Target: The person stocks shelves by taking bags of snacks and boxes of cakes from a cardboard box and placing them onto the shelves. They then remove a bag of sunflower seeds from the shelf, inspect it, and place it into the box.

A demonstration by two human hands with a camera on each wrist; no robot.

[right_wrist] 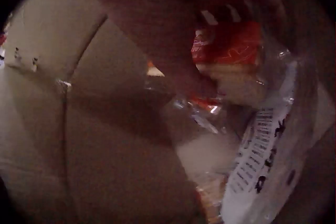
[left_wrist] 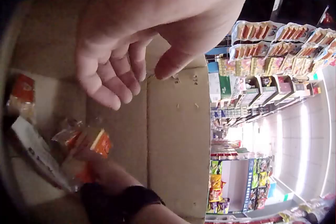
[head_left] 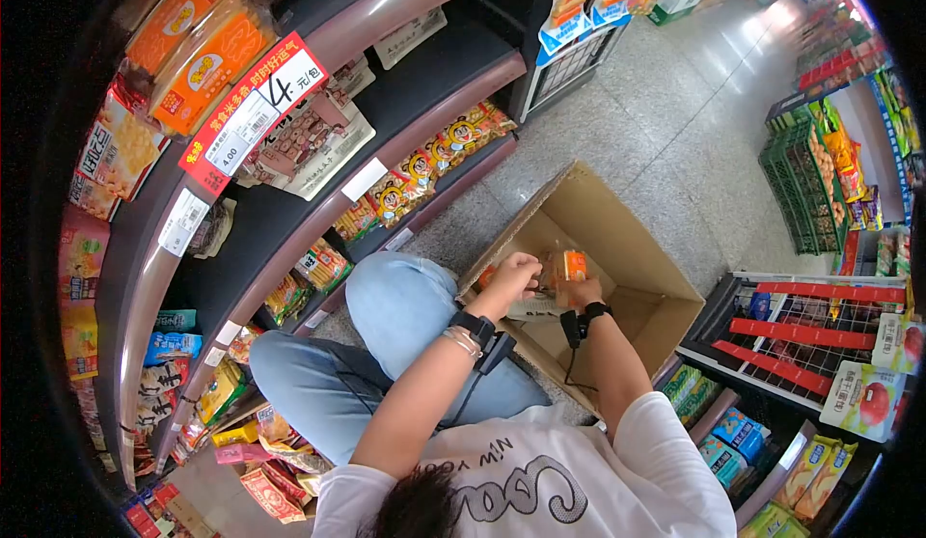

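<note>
In the head view my right hand (head_left: 581, 293) is inside the cardboard box (head_left: 666, 311), gripping an orange snack packet (head_left: 571, 266) in clear wrap. The right wrist view shows the thumb against the pale side of this packet (right_wrist: 228, 50). My left hand (head_left: 516, 282) hovers over the near-left part of the box, fingers loosely bent and holding nothing, as the left wrist view shows. Below it in the box lie another orange packet (left_wrist: 22, 95) and a pale bag with dark printing (left_wrist: 39, 153). The same bag (right_wrist: 262, 155) is beside the held packet in the right wrist view.
Curved store shelves (head_left: 424, 104) with snack bags rise on the left, with more orange packs (head_left: 207, 70) at the top. A wire rack with red strips (head_left: 810, 292) stands right of the box. The person's bent knee (head_left: 400, 297) is close to the box's left side.
</note>
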